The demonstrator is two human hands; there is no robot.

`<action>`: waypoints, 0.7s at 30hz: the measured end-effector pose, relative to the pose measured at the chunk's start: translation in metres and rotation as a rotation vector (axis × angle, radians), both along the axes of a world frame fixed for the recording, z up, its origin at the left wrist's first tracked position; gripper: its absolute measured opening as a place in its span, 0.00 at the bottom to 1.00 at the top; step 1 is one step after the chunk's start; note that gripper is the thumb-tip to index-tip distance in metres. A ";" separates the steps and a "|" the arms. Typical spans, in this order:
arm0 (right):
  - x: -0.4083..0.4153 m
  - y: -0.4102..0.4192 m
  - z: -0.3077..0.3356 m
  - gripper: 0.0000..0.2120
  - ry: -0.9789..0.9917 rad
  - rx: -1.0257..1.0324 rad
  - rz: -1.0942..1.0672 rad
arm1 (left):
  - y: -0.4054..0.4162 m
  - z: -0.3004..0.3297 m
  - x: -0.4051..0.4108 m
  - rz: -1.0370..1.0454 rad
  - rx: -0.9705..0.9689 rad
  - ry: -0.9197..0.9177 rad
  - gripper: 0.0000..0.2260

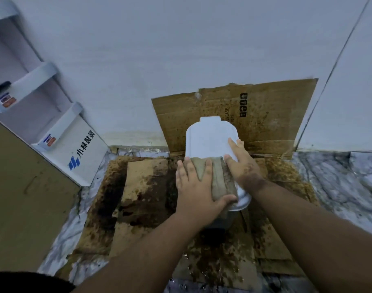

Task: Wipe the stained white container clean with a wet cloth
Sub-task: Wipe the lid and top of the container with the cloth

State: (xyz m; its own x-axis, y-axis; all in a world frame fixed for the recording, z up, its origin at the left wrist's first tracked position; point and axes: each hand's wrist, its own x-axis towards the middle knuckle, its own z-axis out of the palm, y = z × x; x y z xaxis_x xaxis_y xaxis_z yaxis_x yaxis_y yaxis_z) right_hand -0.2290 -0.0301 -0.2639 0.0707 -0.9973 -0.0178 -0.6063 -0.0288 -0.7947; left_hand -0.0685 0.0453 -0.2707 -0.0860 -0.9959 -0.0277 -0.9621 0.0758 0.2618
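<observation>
Near the middle of the stained cardboard sheet [142, 187] on the marble floor [339, 182], the white container [210, 138] lies with its flat side up, its far edge overlapping a second cardboard piece [276, 111] propped against the wall. Left hand [196, 187] lies flat with straight, spread fingers, pressing the brownish wet cloth [220, 178] onto the container's near half. Right hand [243, 163] also rests flat, fingers extended on the container's right edge, just beside the cloth. Far half of the white surface is uncovered. A white display stand [79, 149] sits well apart at the left, and open floor shows to the right.
</observation>
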 end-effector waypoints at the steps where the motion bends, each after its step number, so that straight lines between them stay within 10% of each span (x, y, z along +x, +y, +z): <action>1: 0.000 0.000 0.001 0.26 0.002 0.004 0.000 | 0.003 -0.001 -0.005 -0.012 -0.031 -0.057 0.51; 11: 0.004 -0.008 -0.006 0.26 -0.041 0.012 -0.018 | -0.020 -0.021 0.043 -0.397 -0.389 -0.012 0.41; 18: -0.001 -0.010 -0.011 0.26 -0.062 0.007 0.002 | 0.004 -0.045 0.000 0.011 -0.482 0.335 0.36; 21: 0.001 -0.012 -0.011 0.26 -0.057 0.005 0.002 | -0.009 -0.044 0.024 -0.195 -0.453 0.403 0.33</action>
State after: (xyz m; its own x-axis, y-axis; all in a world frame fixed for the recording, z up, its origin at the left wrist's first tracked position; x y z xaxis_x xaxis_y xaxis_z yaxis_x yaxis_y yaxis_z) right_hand -0.2284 -0.0421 -0.2749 0.0742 -0.9971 -0.0188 -0.5596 -0.0260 -0.8283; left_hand -0.0446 0.0362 -0.3143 -0.1833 -0.8663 0.4646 -0.7521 0.4279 0.5012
